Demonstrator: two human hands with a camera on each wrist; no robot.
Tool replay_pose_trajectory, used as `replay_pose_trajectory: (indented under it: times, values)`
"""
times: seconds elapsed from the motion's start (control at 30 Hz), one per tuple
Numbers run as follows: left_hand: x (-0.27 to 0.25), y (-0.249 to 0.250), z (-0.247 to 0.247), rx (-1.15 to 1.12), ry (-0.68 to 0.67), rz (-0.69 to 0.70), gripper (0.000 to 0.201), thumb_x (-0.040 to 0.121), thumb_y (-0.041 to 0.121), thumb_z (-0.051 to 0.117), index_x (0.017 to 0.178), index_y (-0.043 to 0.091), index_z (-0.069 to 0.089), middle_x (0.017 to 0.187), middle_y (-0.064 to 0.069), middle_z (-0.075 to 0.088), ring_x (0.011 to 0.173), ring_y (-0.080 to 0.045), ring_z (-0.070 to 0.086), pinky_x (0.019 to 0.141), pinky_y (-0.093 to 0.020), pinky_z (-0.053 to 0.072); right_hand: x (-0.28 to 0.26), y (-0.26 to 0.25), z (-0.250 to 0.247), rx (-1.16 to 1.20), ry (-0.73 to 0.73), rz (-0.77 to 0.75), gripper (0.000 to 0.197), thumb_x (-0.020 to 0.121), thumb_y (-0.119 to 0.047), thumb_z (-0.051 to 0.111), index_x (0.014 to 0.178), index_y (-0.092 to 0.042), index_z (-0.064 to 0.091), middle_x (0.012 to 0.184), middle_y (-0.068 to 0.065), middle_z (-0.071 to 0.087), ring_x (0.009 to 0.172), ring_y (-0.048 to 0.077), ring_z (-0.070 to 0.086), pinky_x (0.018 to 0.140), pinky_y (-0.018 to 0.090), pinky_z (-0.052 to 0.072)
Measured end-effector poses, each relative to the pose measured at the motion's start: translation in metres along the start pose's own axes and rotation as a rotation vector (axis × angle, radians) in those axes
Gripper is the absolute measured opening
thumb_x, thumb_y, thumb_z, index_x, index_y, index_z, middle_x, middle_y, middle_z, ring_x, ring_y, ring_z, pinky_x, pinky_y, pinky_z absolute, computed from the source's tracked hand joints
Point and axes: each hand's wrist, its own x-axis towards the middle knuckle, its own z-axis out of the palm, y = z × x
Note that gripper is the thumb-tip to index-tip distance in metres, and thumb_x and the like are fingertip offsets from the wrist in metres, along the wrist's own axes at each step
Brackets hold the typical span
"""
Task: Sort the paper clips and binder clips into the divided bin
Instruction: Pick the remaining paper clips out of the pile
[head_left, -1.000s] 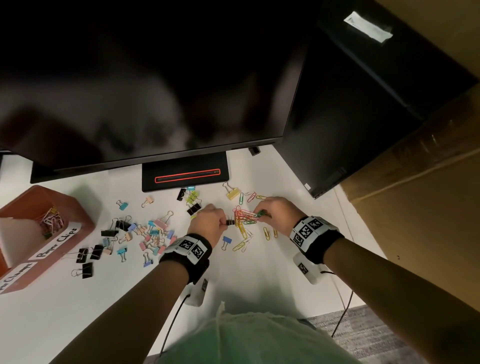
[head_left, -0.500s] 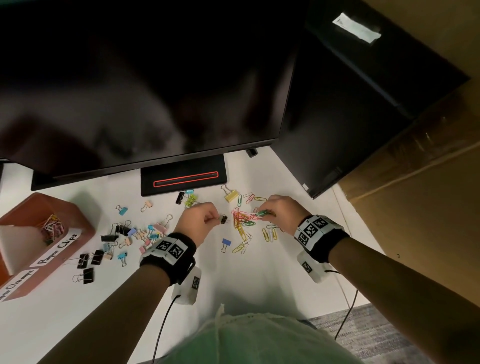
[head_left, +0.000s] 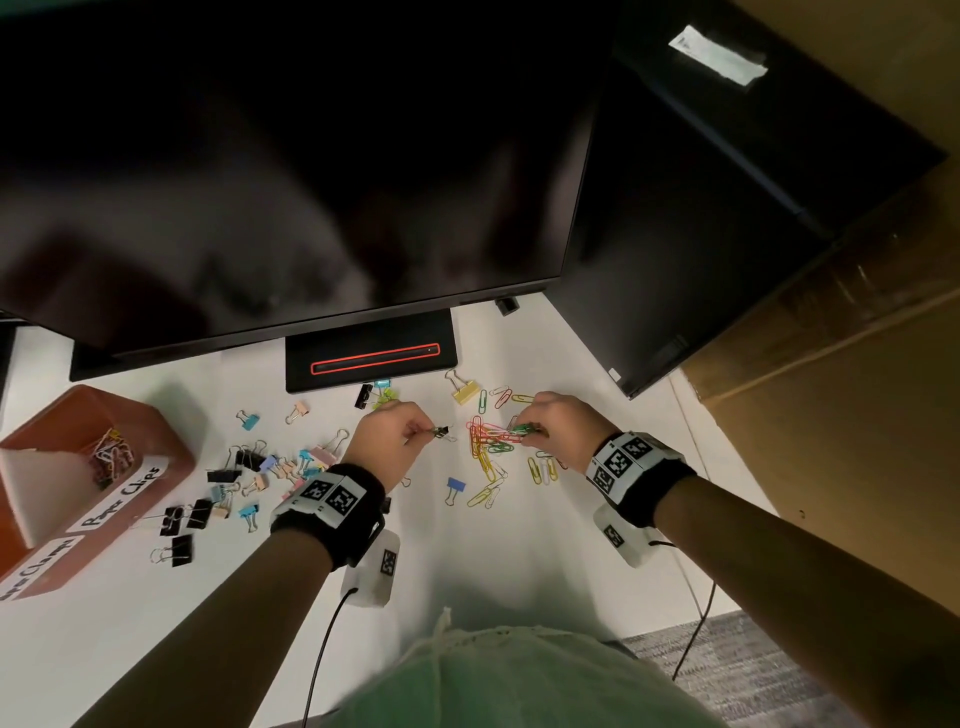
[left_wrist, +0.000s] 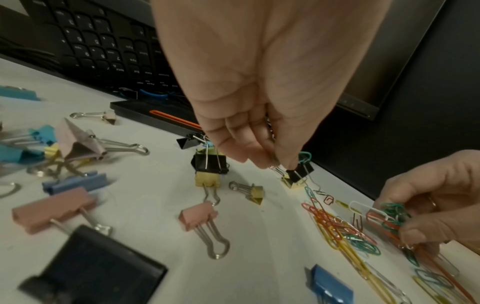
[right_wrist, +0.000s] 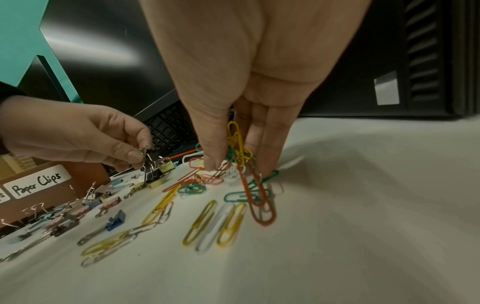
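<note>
- White desk (head_left: 519, 561), monitor (head_left: 291, 171) looming over my clips.
- Left hand (head_left: 389, 441) pinches a black binder clip (head_left: 441, 431).
- Right hand (head_left: 563, 428) pinches tangled paper clips (head_left: 522, 429); divided bin (head_left: 171, 467) far left.

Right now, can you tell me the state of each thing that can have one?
left hand: pinching a small black binder clip by its wire handle.
right hand: gripping a bunch of paper clips.
divided bin: open, paper clips in one compartment.
monitor: screen dark.
loose binder clips: lying unsorted on the desk.
</note>
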Motion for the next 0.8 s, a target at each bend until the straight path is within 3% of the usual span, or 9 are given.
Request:
replay_pose_trajectory:
  times: [0.13, 0.3, 0.4, 0.5, 0.63, 0.73, 0.8]
  values:
    - [-0.002, 0.002, -0.002, -0.107, -0.091, -0.036, 0.013, 0.084, 0.011, 0.064, 0.096, 0.017, 0.065, 0.08, 0.007, 0.061, 0.074, 0.0, 0.054, 0.062, -0.008, 0.04, 0.001, -0.001, 0.004, -0.001, 0.009, -0.018, 0.027, 0.089, -0.021, 0.06, 0.115, -0.015, 0.064, 0.111, 0.006, 0.06, 0.095, 0.023, 0.06, 0.089, 0.036, 0.051]
    - [-0.003, 0.003, -0.007, -0.263, -0.153, -0.087, 0.015, 0.084, 0.013, 0.065, 0.093, 0.024, 0.065, 0.094, -0.002, 0.07, 0.087, -0.015, 0.064, 0.074, -0.022, 0.051, 0.004, -0.005, 0.008, -0.102, -0.002, -0.058, 0.042, 0.087, -0.034, 0.061, 0.127, -0.023, 0.053, 0.124, 0.0, 0.055, 0.11, 0.022, 0.054, 0.089, 0.037, 0.051]
    - [-0.006, 0.009, -0.011, -0.372, -0.184, -0.114, 0.014, 0.084, 0.008, 0.064, 0.089, 0.021, 0.063, 0.088, 0.0, 0.07, 0.075, -0.001, 0.065, 0.062, -0.01, 0.047, 0.008, -0.015, 0.005, -0.063, 0.09, -0.159, 0.053, 0.085, -0.042, 0.061, 0.133, -0.028, 0.045, 0.128, -0.003, 0.053, 0.114, 0.02, 0.053, 0.092, 0.037, 0.05]
    - [-0.008, 0.013, -0.013, -0.452, -0.22, -0.112, 0.017, 0.082, 0.005, 0.066, 0.084, 0.021, 0.063, 0.081, 0.0, 0.068, 0.069, -0.002, 0.065, 0.062, -0.011, 0.047, 0.013, -0.032, 0.0, 0.018, 0.095, -0.245, 0.054, 0.085, -0.041, 0.062, 0.134, -0.028, 0.043, 0.13, -0.003, 0.054, 0.112, 0.018, 0.055, 0.092, 0.036, 0.05]
    - [-0.011, 0.021, -0.017, -0.515, -0.224, -0.094, 0.013, 0.081, 0.001, 0.066, 0.086, 0.013, 0.062, 0.077, -0.004, 0.067, 0.063, 0.001, 0.063, 0.056, -0.009, 0.045, 0.018, -0.045, 0.0, 0.111, 0.057, -0.324, 0.037, 0.085, -0.028, 0.065, 0.121, -0.021, 0.057, 0.115, 0.0, 0.064, 0.098, 0.016, 0.062, 0.086, 0.032, 0.052]
    - [-0.012, 0.024, -0.02, -0.551, -0.215, -0.088, 0.014, 0.08, -0.003, 0.066, 0.084, 0.01, 0.06, 0.075, -0.006, 0.065, 0.059, 0.002, 0.062, 0.049, -0.006, 0.043, 0.018, -0.046, -0.001, 0.173, 0.059, -0.296, 0.024, 0.085, -0.02, 0.066, 0.107, -0.013, 0.066, 0.1, 0.005, 0.069, 0.088, 0.015, 0.062, 0.081, 0.028, 0.05]
    - [-0.011, 0.023, -0.021, -0.578, -0.213, -0.08, 0.015, 0.079, -0.002, 0.067, 0.083, 0.01, 0.059, 0.075, -0.008, 0.066, 0.06, -0.002, 0.064, 0.055, -0.008, 0.047, 0.017, -0.047, -0.003, 0.181, 0.06, -0.256, 0.02, 0.084, -0.019, 0.067, 0.103, -0.012, 0.067, 0.097, 0.005, 0.069, 0.085, 0.013, 0.061, 0.08, 0.024, 0.048]
